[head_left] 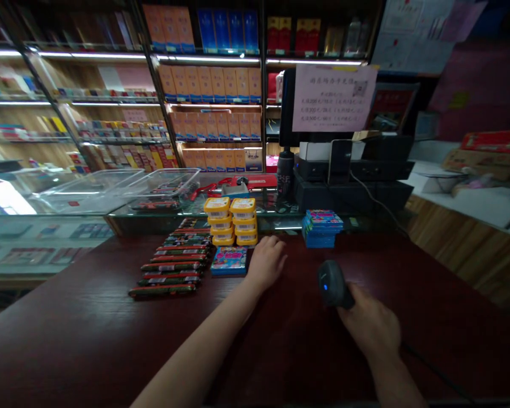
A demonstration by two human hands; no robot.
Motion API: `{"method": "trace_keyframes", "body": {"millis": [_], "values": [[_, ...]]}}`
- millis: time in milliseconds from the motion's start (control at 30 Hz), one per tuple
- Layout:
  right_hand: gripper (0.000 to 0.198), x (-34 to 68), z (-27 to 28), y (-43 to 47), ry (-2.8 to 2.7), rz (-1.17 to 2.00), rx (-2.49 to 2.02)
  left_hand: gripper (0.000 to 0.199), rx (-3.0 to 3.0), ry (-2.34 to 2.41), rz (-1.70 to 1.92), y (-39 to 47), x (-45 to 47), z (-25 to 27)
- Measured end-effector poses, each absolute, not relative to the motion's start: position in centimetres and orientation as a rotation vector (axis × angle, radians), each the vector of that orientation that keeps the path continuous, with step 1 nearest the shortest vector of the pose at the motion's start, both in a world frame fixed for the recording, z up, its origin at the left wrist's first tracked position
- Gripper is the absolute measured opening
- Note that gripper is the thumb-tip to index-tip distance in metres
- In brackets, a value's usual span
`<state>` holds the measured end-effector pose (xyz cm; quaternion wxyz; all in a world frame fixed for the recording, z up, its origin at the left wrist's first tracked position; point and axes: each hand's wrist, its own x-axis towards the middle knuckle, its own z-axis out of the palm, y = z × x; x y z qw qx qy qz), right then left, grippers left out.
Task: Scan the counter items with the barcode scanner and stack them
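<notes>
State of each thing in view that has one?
Scanner: held in right grip, blue light on
Left grip: palm down, underside hidden
Tubs: lidded, two stacks
Sticks: laid in a row
Right packs: stacked
Left pack: flat
Shelf lights: lit
Clear bin: partly filled

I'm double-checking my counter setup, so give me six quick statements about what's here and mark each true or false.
1. The right hand holds a dark scanner. True.
2. The scanner glows red. False: its small light is blue.
3. The left hand is farther forward than the right hand. True.
4. Wrapped sticks lie left of the yellow tubs. True.
5. The tubs stand in three stacks. False: two stacks, side by side.
6. The left hand lies between sticks and tubs. False: it is right of the tubs.
</notes>
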<state>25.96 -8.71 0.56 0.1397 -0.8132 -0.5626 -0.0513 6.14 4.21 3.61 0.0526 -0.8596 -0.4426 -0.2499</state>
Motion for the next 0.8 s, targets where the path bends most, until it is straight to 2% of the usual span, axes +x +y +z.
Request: {"method": "trace_keyframes", "body": {"millis": [167, 367, 533, 800], "values": [[0.014, 26.2, 1.1, -8.4, -1.565, -0.042, -2.406, 0.024, -2.684, -1.165, -0.674, 7.8, 13.7, 5.1], [0.016, 26.6, 0.7, -8.1, -1.607, -0.037, -2.353, 0.030, -2.477, -1.100, -0.719, 10.1, 19.1, 6.0], [0.016, 26.7, 0.4, -8.0, -1.613, -0.037, -2.346, 0.035, -2.584, -0.920, -0.650, 11.6, 20.8, 5.7], [0.017, 26.6, 0.7, -7.9, -1.598, -0.005, -2.348, 0.022, -2.685, -0.917, -0.644, 12.3, 19.4, 6.5]]}}
